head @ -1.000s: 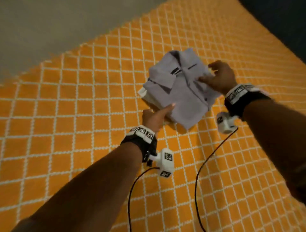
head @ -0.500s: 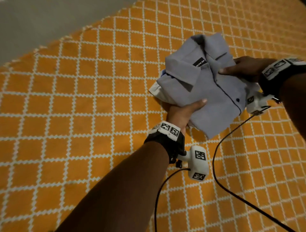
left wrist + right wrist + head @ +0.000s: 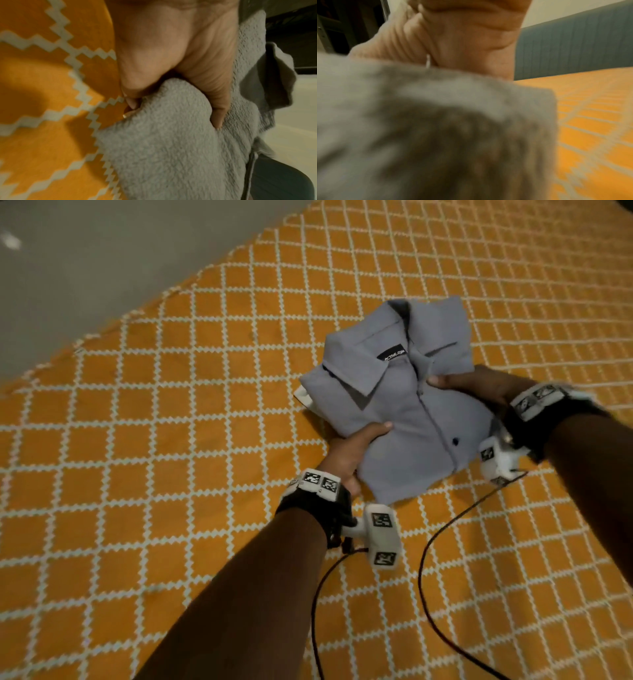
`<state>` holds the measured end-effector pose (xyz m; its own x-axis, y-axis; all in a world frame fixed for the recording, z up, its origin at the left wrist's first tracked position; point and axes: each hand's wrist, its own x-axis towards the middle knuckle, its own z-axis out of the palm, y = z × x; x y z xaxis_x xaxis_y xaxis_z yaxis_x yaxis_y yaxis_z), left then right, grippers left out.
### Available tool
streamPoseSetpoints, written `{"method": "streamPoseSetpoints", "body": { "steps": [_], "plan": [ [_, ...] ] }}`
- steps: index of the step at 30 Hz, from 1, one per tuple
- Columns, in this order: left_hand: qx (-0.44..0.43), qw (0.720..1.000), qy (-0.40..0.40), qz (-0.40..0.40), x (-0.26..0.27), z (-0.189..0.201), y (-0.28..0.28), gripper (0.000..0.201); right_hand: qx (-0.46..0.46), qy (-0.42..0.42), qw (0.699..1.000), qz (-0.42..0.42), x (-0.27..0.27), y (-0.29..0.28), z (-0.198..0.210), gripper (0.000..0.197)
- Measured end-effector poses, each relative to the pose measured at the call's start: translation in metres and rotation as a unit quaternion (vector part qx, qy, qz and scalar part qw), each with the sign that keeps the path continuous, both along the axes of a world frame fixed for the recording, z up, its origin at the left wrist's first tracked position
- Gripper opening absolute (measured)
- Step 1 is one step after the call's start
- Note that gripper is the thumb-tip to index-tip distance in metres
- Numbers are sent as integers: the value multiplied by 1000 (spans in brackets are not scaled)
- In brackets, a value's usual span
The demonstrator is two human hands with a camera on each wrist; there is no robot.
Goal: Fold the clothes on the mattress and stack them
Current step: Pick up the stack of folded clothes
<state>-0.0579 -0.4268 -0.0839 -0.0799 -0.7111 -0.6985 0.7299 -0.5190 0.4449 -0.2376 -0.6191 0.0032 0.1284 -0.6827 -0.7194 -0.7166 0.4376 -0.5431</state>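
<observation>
A folded grey collared shirt (image 3: 411,412) with a black neck label lies on top of a folded white garment (image 3: 303,397), of which only a corner shows. Both are lifted off the orange mattress cover (image 3: 171,440). My left hand (image 3: 356,446) grips the stack's near left edge, thumb on top and fingers underneath. In the left wrist view the left hand (image 3: 171,67) pinches the grey cloth (image 3: 171,155). My right hand (image 3: 472,386) grips the stack's right edge, thumb on the shirt front. The right wrist view is blurred grey cloth (image 3: 436,128) under the right hand (image 3: 462,40).
The orange cover with a white diamond grid spreads all around the stack. A grey floor (image 3: 85,268) runs beyond the mattress edge at the upper left. Two black cables (image 3: 428,577) hang from the wrist cameras. A blue-grey headboard (image 3: 573,47) stands behind the mattress.
Both hands have taken hold of the stack's sides and lifted it off the cover, bringing it nearer to me. The right thumb moved onto the shirt front.
</observation>
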Motion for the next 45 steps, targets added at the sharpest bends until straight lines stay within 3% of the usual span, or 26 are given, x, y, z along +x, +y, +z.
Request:
{"method": "streamPoseSetpoints", "body": {
  "steps": [2,4,7,10,15,19,22,24,28,31,35,38,45],
  "plan": [
    [-1,999,-13,-30,11,14,13,51,14,-53,998,-42,-3,39,16,66],
    [5,997,-44,-59,23,34,34,47,41,-109,991,-70,-11,81,31,53],
    [1,990,-85,-109,38,63,80,49,65,-168,977,-116,-20,148,50,45],
    [-6,981,-129,-143,59,107,133,57,71,-198,966,-149,-20,218,81,51],
    [-35,969,-169,-175,93,222,216,43,80,-249,948,-180,-7,313,169,45],
    [-63,959,-227,-158,119,316,275,53,73,-309,932,-176,21,369,256,40],
    [-89,952,-260,-134,134,370,315,56,43,-331,932,-144,42,399,305,41],
    [-95,949,-286,-93,141,426,377,56,34,-352,931,-91,59,448,361,42],
    [-94,943,-318,-36,155,452,398,49,-2,-351,934,-60,86,453,389,42],
    [-90,938,-333,23,165,488,464,33,-19,-354,935,11,115,495,424,39],
    [-69,926,-352,117,191,513,544,53,-18,-368,925,96,167,543,451,41],
    [-58,915,-356,183,219,523,611,38,5,-369,913,172,220,579,463,42],
    [-51,882,-336,326,278,523,772,51,33,-352,868,347,369,685,489,35]
  ]
}}
